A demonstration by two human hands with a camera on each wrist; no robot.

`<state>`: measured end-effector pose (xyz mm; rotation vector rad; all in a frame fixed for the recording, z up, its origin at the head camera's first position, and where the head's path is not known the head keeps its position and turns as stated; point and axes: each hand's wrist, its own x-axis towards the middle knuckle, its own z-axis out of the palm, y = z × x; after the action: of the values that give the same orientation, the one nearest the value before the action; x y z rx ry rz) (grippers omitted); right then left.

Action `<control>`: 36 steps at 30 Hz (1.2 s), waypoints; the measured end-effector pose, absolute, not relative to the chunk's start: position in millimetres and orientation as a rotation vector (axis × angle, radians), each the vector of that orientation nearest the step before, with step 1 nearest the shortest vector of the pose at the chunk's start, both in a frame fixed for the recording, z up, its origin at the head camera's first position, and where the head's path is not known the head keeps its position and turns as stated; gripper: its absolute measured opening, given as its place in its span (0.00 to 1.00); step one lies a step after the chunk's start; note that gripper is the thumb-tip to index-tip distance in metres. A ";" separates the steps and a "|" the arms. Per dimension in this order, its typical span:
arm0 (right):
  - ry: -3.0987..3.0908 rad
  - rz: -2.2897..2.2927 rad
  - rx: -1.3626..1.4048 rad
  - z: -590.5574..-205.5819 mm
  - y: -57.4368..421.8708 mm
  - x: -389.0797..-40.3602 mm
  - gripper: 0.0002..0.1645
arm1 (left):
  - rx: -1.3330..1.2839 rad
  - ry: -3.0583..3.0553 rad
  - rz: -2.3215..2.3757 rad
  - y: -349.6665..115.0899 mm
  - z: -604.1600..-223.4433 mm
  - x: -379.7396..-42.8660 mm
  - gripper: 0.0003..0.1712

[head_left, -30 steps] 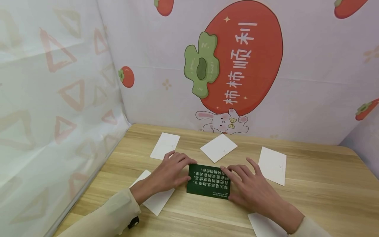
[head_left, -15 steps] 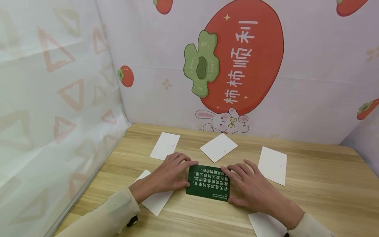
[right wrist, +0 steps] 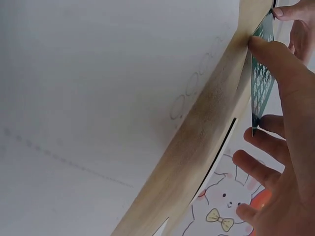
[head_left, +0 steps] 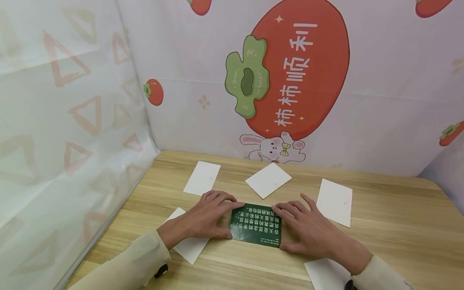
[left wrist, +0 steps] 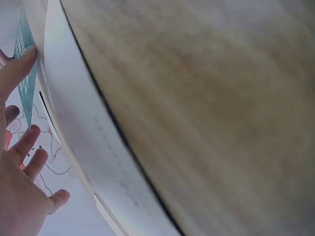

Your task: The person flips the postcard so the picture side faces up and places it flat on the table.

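Note:
A dark green card [head_left: 255,225] printed with white Chinese characters lies between both hands in the head view, its text upside down. At its left end, my left hand [head_left: 204,216] holds it with the thumb on the lower corner and the index finger on the upper corner. My right hand [head_left: 312,231] grips the right end likewise, thumb below and index finger above. In the right wrist view the green card [right wrist: 263,81] shows edge-on between thumb and fingers. Whether it touches the table is hard to tell.
Several white cards lie around on the wooden table [head_left: 239,268]: one at back left [head_left: 202,178], a turned card [head_left: 268,180] at back middle, a right card [head_left: 334,202], a front-left card [head_left: 193,246] partly under the left hand, and a front-right card [head_left: 326,274] under the right wrist.
The green card has come slightly toward me, and a sheen now shows at its left. My left thumb has slid from the middle of its left edge down to the lower corner.

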<state>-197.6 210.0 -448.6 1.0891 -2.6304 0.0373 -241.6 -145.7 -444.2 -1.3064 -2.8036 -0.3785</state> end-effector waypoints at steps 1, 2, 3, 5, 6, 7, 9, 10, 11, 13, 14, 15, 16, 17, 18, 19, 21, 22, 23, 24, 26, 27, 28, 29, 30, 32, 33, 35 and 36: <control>-2.637 0.042 1.093 -448.3 210.2 -197.6 0.54 | -1.309 -2.811 -0.376 -145.9 -444.5 -241.5 0.52; -2.643 0.047 1.097 -448.1 210.3 -197.7 0.53 | -1.311 -2.818 -0.373 -146.2 -444.6 -241.3 0.52; -2.649 0.053 1.101 -447.9 210.5 -197.9 0.53 | -1.313 -2.824 -0.371 -146.5 -445.1 -241.2 0.52; -2.662 0.063 1.109 -447.7 210.8 -198.1 0.52 | -1.317 -2.839 -0.366 -146.7 -444.9 -240.8 0.52; -2.668 0.066 1.113 -447.5 211.0 -198.1 0.52 | -1.318 -2.846 -0.365 -146.9 -444.9 -240.6 0.51; -2.674 0.070 1.116 -447.5 211.1 -198.2 0.52 | -1.320 -2.852 -0.365 -147.0 -444.9 -240.4 0.51; -2.679 0.072 1.121 -447.6 211.4 -198.2 0.51 | -1.321 -2.867 -0.373 -147.3 -444.7 -239.9 0.51; -2.677 0.070 1.123 -447.7 211.6 -198.2 0.51 | -1.321 -2.877 -0.383 -147.4 -444.3 -239.6 0.50; -2.671 0.067 1.127 -447.9 211.8 -198.2 0.51 | -1.320 -2.886 -0.391 -147.6 -444.3 -239.4 0.50; -2.655 0.061 1.131 -448.5 212.2 -198.2 0.49 | -1.318 -2.902 -0.407 -147.9 -444.3 -239.0 0.49; -2.646 0.056 1.133 -448.9 212.4 -198.0 0.49 | -1.318 -2.908 -0.412 -148.2 -444.4 -238.8 0.48; -2.639 0.054 1.136 -449.2 212.7 -197.9 0.48 | -1.318 -2.913 -0.415 -148.4 -444.4 -238.6 0.48; -2.635 0.052 1.138 -449.5 212.9 -197.7 0.47 | -1.321 -2.916 -0.414 -148.7 -444.6 -238.5 0.47; -2.633 0.051 1.140 -449.7 213.0 -197.6 0.47 | -1.321 -2.918 -0.410 -149.0 -444.7 -238.4 0.47; -2.636 0.050 1.141 -449.9 213.2 -197.4 0.46 | -1.323 -2.919 -0.406 -149.3 -444.8 -238.3 0.47; -2.640 0.048 1.142 -449.9 213.3 -197.1 0.46 | -1.326 -2.920 -0.401 -149.5 -444.9 -238.2 0.47; -2.654 0.043 1.146 -449.9 213.6 -196.7 0.44 | -1.328 -2.924 -0.395 -150.1 -445.1 -238.1 0.47; -2.661 0.039 1.148 -449.9 213.6 -196.6 0.43 | -1.327 -2.927 -0.392 -150.3 -445.1 -238.1 0.47; -2.668 0.034 1.149 -449.7 213.7 -196.4 0.42 | -1.327 -2.930 -0.390 -150.5 -445.2 -238.1 0.46; -2.675 0.030 1.149 -449.6 213.8 -196.3 0.42 | -1.328 -2.932 -0.390 -150.7 -445.2 -238.1 0.46; -2.682 0.022 1.151 -449.2 213.9 -196.2 0.41 | -1.328 -2.937 -0.393 -151.0 -445.0 -238.0 0.46; -2.684 0.020 1.151 -449.0 214.0 -196.2 0.41 | -1.329 -2.940 -0.394 -151.1 -445.0 -238.0 0.46; -2.686 0.018 1.151 -448.8 214.0 -196.2 0.41 | -1.329 -2.942 -0.395 -151.2 -444.9 -238.0 0.46; -2.687 0.017 1.151 -448.6 214.1 -196.3 0.41 | -1.329 -2.944 -0.397 -151.2 -444.8 -237.9 0.46; -2.688 0.017 1.152 -448.4 214.1 -196.4 0.41 | -1.331 -2.943 -0.398 -151.3 -444.8 -237.9 0.46; -2.688 0.014 1.155 -448.2 214.2 -196.5 0.40 | -1.337 -2.940 -0.400 -151.5 -445.1 -237.8 0.46; -2.686 0.013 1.157 -448.1 214.3 -196.4 0.40 | -1.341 -2.937 -0.402 -151.5 -445.0 -237.8 0.46; -2.670 0.016 1.166 -447.8 214.5 -196.6 0.39 | -1.345 -2.935 -0.411 -151.6 -444.7 -237.7 0.46; -2.661 0.025 1.170 -447.4 214.8 -196.8 0.38 | -1.342 -2.938 -0.417 -151.5 -444.3 -237.8 0.45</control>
<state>-196.8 214.8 -447.4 1.1699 -2.6615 0.0248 -237.8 -151.5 -444.3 -1.3420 -2.9380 -0.4168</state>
